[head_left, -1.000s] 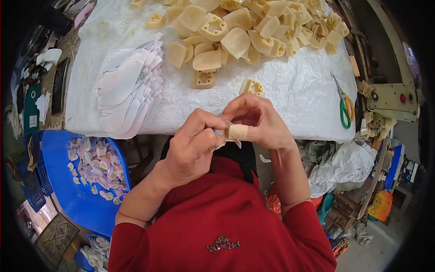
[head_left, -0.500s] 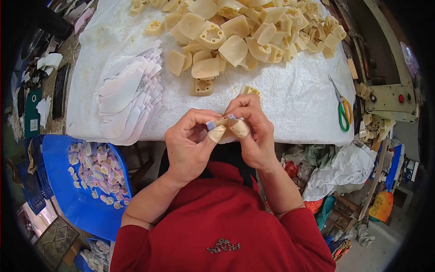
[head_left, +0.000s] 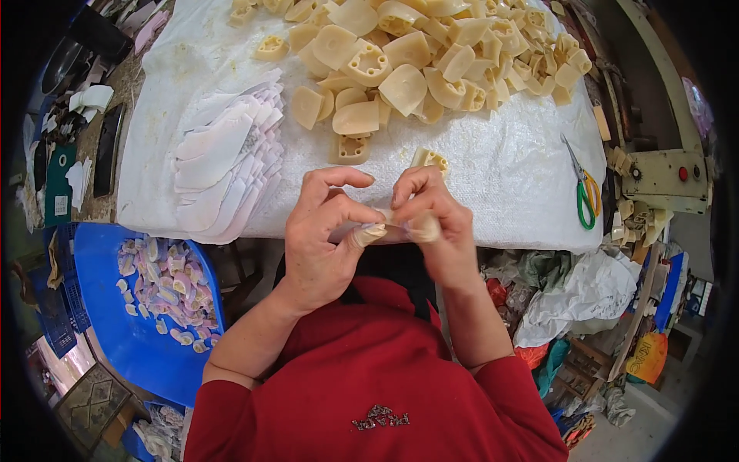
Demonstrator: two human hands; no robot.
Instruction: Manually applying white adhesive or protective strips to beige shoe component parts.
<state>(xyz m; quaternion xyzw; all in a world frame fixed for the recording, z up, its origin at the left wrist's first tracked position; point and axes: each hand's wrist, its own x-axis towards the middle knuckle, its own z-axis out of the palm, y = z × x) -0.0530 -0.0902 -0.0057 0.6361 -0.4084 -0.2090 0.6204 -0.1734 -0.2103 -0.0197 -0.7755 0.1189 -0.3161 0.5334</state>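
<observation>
Close to the table's front edge, my left hand (head_left: 315, 242) and my right hand (head_left: 448, 239) hold a small cream shoe heel (head_left: 394, 216) between thumbs and fingertips. A pale lavender covering shows around it, but the fingers hide most of both. Each thumb has a cream wrap or finger cot on its tip; the right one is blurred. Just beyond my right hand lies a loose cream heel (head_left: 433, 159). A big heap of cream heels (head_left: 404, 88) spreads over the far side. Left of my hands rests a fanned stack of pale, leaf-shaped cut pieces (head_left: 219, 158).
White woven sheeting (head_left: 508, 192) covers the table. Scissors (head_left: 583, 189) with green and orange handles lie at its right. A blue tub (head_left: 115, 339) below left contains covered heels (head_left: 181, 285). Plastic bags (head_left: 577, 289) pile up below right, near a machine box (head_left: 666, 175) with a red button.
My left index finger has lifted and stretched out, and the left fingers have opened wider. The right thumb and fingers have shifted slightly on the heel. The whole view has moved a little.
</observation>
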